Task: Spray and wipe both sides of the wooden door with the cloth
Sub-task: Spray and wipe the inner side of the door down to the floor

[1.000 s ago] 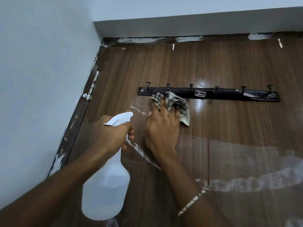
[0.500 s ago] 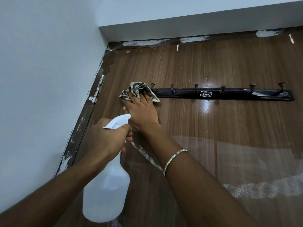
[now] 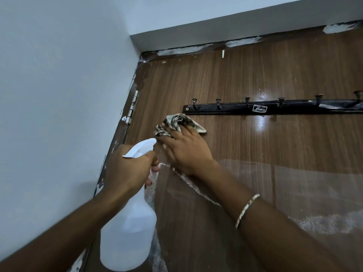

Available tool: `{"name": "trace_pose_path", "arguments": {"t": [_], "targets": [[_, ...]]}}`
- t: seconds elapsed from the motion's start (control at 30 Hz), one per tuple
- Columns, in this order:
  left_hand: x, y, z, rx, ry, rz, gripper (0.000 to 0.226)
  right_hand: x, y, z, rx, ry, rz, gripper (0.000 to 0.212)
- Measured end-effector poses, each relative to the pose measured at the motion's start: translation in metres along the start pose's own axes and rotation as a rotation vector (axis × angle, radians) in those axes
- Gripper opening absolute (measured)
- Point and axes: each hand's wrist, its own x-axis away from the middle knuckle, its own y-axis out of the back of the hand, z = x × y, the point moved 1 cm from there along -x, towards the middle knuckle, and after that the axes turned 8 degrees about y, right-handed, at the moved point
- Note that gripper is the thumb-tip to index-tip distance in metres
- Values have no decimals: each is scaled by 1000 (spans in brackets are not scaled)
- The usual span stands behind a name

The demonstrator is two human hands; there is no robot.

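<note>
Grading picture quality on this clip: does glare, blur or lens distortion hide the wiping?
Head view: white glare spots on the glossy wooden door around the hook rail, clear of the cloth; right hand and cloth sharp, no smear; spray bottle in the left hand pale, featureless; light dim and bluish; door edges slant from the wide lens.

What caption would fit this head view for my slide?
Right hand presses cloth to door below hook rail; left hand holds spray bottle.

We note patterned cloth (image 3: 177,122) bunched against the brown wooden door (image 3: 255,154) (wet streaks below), white spray bottle (image 3: 127,232) just left.
</note>
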Motion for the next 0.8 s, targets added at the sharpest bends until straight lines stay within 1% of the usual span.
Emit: {"name": "trace_pose_path", "arguments": {"t": [0.03, 0.13, 0.23, 0.3, 0.4, 0.47, 0.53, 0.6, 0.7, 0.77, 0.8], "targets": [[1, 4, 1, -24, -13, -12, 24, -9, 4, -8, 1, -16, 2, 43], [-1, 14, 7, -63, 8, -29, 18, -29, 6, -14, 37, -91, -64, 43], [-1, 24, 11, -80, 15, -77, 16, -17, -6, 12, -8, -180, -85, 45], [1, 32, 12, -91, 8, -90, 17, 3, -20, 48, -32, -137, -50, 46], [4, 43, 14, -96, 29, -111, 17, 29, -36, 94, -92, 1, 58, 43], [5, 49, 16, -88, 32, -116, 14, 30, -41, 97, -97, 52, 64, 44], [7, 54, 17, -109, 32, -113, 15, 15, -35, 81, -71, 65, 84, 45], [7, 58, 20, -120, 35, -108, 16, -12, -26, 59, -49, 11, 82, 45], [5, 65, 27, -138, 46, -118, 18, -61, -25, 37, 12, -119, -3, 46], [6, 71, 32, -145, 53, -117, 18, -76, -31, 38, -7, -191, -45, 48], [6, 74, 34, -145, 58, -118, 18, -78, -36, 46, -34, -201, -31, 49]]}}
